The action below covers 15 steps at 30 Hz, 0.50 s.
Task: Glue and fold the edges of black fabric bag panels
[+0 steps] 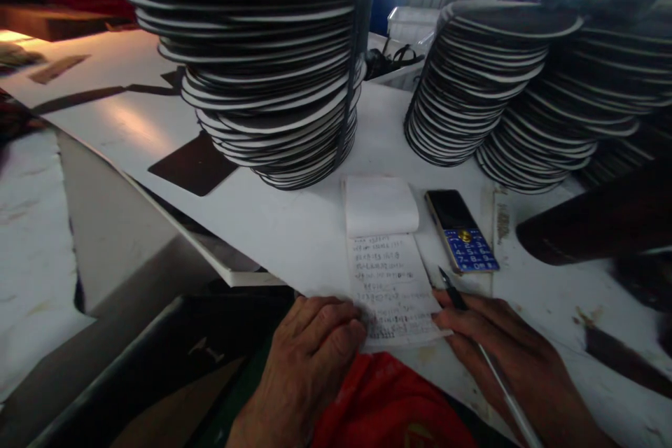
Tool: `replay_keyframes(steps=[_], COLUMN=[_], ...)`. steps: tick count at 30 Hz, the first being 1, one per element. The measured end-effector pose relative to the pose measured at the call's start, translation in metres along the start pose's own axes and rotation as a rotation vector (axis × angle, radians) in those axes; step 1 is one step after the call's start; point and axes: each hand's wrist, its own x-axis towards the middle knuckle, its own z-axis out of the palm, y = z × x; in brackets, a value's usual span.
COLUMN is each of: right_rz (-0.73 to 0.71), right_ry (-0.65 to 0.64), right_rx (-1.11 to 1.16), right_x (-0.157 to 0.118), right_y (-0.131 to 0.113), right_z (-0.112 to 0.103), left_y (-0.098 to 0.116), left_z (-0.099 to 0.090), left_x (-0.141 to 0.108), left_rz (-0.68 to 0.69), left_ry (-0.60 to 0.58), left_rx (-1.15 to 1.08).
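A small notepad [386,273] lies on the white table, its cover page folded back at the top and handwritten lines on the open sheet. My left hand [315,346] rests at the sheet's lower left corner, fingers curled together; anything beneath them is hidden. In my right hand [504,350] a pen [496,367] lies between the fingers, its tip pointing up and away, over the table just right of the sheet. The fingertips touch the sheet's lower right edge. A phone [462,231] with a blue keypad lies right of the notepad.
Tall stacks of dark, pale-edged discs stand behind the notepad, one [273,70] at centre left and others [477,77] at the right. A dark flat piece [193,164] lies left of the notepad. A dark cylinder [598,213] lies at the right. The table's edge [173,227] runs diagonally at the left.
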Motion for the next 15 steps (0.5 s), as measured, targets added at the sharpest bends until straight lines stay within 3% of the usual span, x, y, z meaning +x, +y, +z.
replay_keyframes(steps=[7, 13, 15], right_rz=[0.094, 0.061, 0.057], right_ry=[-0.051, 0.025, 0.051], right_rx=[0.024, 0.000, -0.012], right_x=[-0.0009, -0.0042, -0.0031], right_y=[-0.0028, 0.0005, 0.0000], right_z=[0.0014, 0.0064, 0.0062], left_y=[-0.0024, 0.0001, 0.0023], left_z=[0.0009, -0.0013, -0.0025], left_x=[0.0008, 0.0016, -0.0045], left_rz=[0.009, 0.009, 0.011], left_ry=[0.000, -0.051, -0.012], left_rx=[-0.029, -0.045, 0.001])
